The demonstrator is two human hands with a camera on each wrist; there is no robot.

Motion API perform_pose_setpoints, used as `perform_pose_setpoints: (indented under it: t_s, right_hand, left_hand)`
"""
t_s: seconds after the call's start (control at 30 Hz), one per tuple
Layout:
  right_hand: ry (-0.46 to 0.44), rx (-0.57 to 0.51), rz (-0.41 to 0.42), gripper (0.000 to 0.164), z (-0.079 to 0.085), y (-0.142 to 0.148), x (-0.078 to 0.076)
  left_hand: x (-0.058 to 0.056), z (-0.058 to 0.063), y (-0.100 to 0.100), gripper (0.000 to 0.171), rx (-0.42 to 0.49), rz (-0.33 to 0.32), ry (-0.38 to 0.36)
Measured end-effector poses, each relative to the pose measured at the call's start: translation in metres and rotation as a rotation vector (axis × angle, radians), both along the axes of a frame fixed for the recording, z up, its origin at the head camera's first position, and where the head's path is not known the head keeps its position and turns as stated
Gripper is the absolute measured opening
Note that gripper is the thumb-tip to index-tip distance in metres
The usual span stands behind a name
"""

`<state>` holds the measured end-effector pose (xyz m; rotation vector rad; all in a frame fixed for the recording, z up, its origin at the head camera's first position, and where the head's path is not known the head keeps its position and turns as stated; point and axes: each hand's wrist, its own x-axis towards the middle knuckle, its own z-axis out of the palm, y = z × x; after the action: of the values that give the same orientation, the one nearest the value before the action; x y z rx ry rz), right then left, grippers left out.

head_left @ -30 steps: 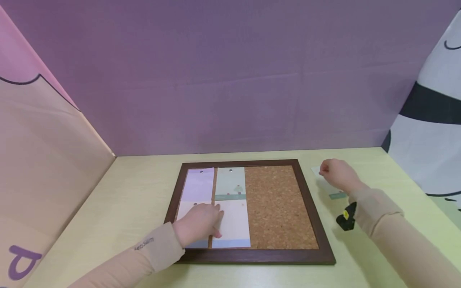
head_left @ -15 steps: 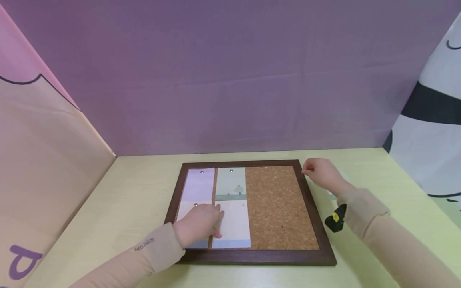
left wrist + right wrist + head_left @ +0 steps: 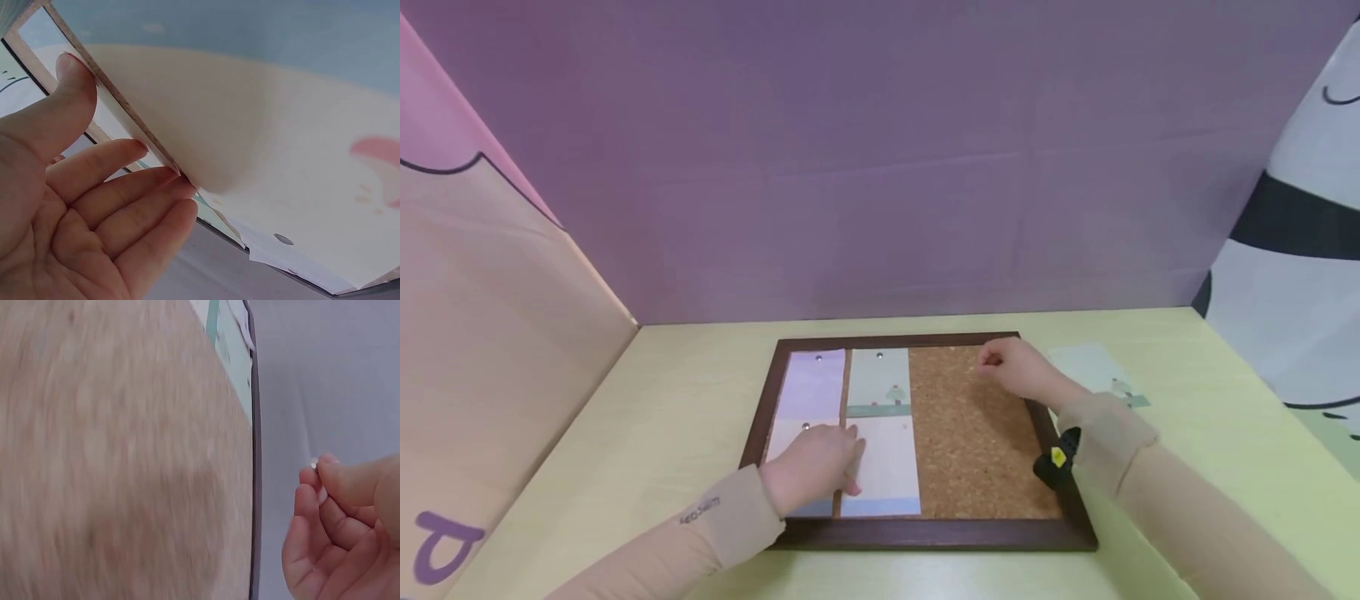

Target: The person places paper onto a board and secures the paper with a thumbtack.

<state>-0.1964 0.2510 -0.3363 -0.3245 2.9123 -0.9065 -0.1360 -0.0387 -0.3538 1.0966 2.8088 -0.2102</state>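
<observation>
A corkboard [image 3: 985, 467] with a dark brown frame lies on the table. My left hand [image 3: 812, 462] rests over its lower-left part, fingers extended and touching the white sheet [image 3: 887, 462] with a blue strip; another sheet is partly hidden beneath the hand. In the left wrist view the fingertips [image 3: 185, 187] meet the gap between the sheets. Above the cork's upper right hovers my right hand [image 3: 1021, 369]. Between its thumb and index finger it pinches a small shiny thumbtack [image 3: 314, 463], mostly covered by the fingertips.
A purple sheet [image 3: 812, 387] and a pale green sheet [image 3: 880, 383] are pinned along the board's top left. Right of the frame, a loose pale sheet [image 3: 1090, 367] with a tree drawing lies on the table. A purple curtain [image 3: 880, 167] stands behind.
My right hand has moved left from above the loose sheet, over the frame's right edge, to above the bare cork. The left hand has stayed in place.
</observation>
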Motion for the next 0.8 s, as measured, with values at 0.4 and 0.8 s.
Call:
perform_pose_setpoints:
  t_s: [0.4, 0.8]
  right_hand:
    - [-0.164, -0.124, 0.083, 0.007, -0.009, -0.073, 0.006]
    - [-0.232, -0.157, 0.091, 0.009, -0.031, -0.112, 0.003]
  left_hand:
    - [-0.002, -0.003, -0.001, 0.038, 0.030, -0.021, 0.025]
    - [-0.002, -0.002, 0.000, 0.040, 0.036, 0.010, 0.014]
